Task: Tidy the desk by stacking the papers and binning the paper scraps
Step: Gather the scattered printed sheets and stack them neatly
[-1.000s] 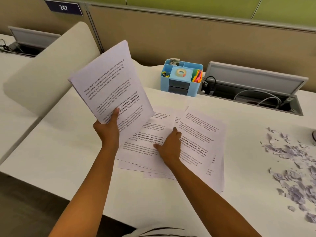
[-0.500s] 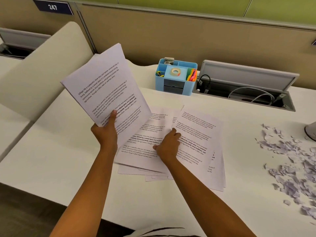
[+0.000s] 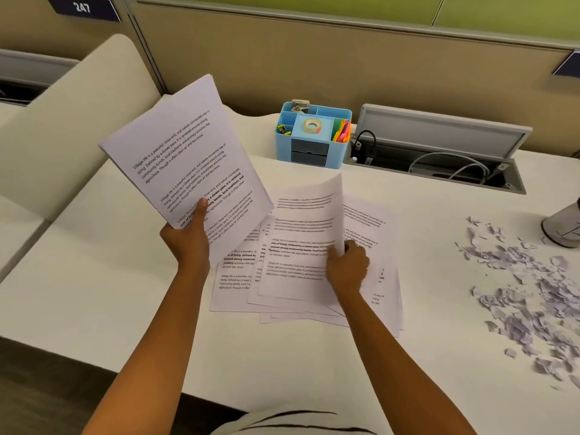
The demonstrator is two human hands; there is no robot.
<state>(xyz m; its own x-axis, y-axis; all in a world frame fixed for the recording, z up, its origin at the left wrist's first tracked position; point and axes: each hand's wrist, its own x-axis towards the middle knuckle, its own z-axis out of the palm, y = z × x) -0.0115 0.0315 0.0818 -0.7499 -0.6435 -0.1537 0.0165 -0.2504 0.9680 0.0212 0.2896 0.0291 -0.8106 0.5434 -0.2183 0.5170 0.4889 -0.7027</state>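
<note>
My left hand (image 3: 187,238) grips a stack of printed papers (image 3: 185,161) by its lower edge and holds it tilted above the white desk (image 3: 94,293). My right hand (image 3: 346,265) pinches the right edge of a single printed sheet (image 3: 298,246), which is lifted and curling off the desk. Under it, several loose printed sheets (image 3: 373,243) lie fanned out in the middle of the desk. A spread of torn paper scraps (image 3: 533,296) covers the desk at the right.
A blue desk organiser (image 3: 312,136) with tape and sticky notes stands at the back. An open cable tray (image 3: 439,164) with wires lies to its right. A grey-white cylinder (image 3: 565,227) stands at the far right edge. A beige divider panel (image 3: 62,120) rises on the left.
My right hand went from lying flat on the loose sheets to pinching one sheet and lifting its right edge. The stack in my left hand has stayed raised.
</note>
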